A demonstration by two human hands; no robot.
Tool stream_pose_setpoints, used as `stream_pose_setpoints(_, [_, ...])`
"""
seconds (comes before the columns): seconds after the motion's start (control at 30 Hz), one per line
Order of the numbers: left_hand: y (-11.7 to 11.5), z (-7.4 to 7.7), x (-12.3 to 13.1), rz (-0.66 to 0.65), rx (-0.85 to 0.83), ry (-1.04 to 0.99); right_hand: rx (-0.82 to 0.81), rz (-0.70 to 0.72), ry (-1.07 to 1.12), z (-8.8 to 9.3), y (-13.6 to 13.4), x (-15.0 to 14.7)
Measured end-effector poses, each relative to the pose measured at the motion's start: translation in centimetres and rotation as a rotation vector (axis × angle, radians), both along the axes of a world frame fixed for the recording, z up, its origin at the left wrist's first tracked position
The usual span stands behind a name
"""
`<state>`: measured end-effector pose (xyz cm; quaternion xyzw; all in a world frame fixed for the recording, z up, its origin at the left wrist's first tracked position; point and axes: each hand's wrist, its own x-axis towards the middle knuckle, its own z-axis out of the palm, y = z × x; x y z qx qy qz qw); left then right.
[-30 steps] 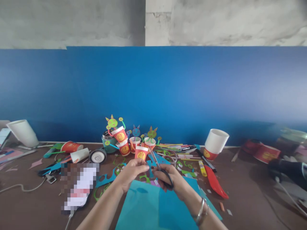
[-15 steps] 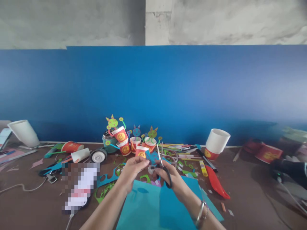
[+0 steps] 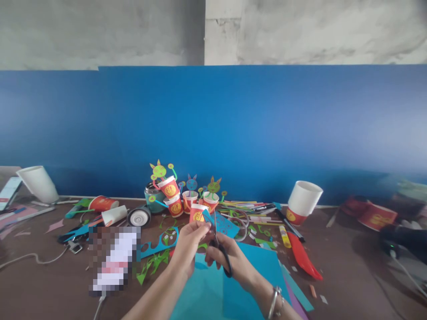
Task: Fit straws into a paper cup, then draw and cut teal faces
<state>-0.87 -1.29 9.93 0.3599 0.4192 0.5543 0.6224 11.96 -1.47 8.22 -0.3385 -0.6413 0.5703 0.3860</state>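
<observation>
My left hand pinches a piece of blue paper with drawn outlines on it. Black-handled scissors are gripped in my right hand, their blades pointing up and lying against the paper near my left fingertips. Both hands hover over sheets of blue paper on the table. Just behind them stands a red and white paper cup. Farther back, several cups carry paper animal heads, among them a yellow-green head and a blue head.
Left lie blue cut-out scraps, green scraps and a blurred-out phone-like object on a cable. Rightward are a glue stick, a red bag-like item and stacked cups. A blue partition stands behind.
The scissor blades have come closer together and swung left toward my left fingertips. The blue paper is turned so its drawn outlines show more. The view has shifted slightly.
</observation>
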Motion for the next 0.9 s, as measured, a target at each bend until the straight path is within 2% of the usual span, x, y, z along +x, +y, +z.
stream_pose_setpoints(0.5, [-0.2,0.4,0.1,-0.042,0.031,-0.063,-0.008,-0.039,0.020,1.0,-0.3,-0.3])
stream_pose_setpoints(0.9, [0.4,0.3,-0.6,0.037,0.003,0.024,-0.023,-0.047,-0.011,0.6,0.1,-0.1])
